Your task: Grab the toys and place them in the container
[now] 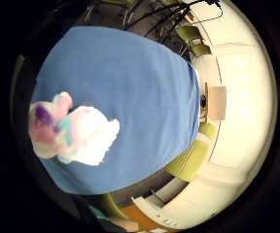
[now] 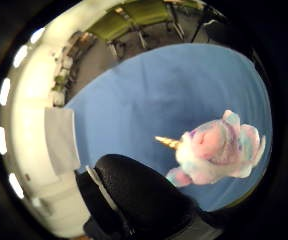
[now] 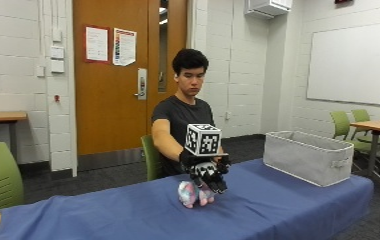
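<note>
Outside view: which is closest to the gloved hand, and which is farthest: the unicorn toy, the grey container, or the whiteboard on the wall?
1. The unicorn toy, on the blue tablecloth just under the gloved right hand.
2. The grey container, at the far end of the same table, off to the hand's left.
3. The whiteboard, on the wall behind the container.

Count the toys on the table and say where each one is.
1. A plush unicorn sits on the blue tablecloth, just below the gloved right hand, well apart from the grey container. Any toys inside the container would be hidden.
</note>
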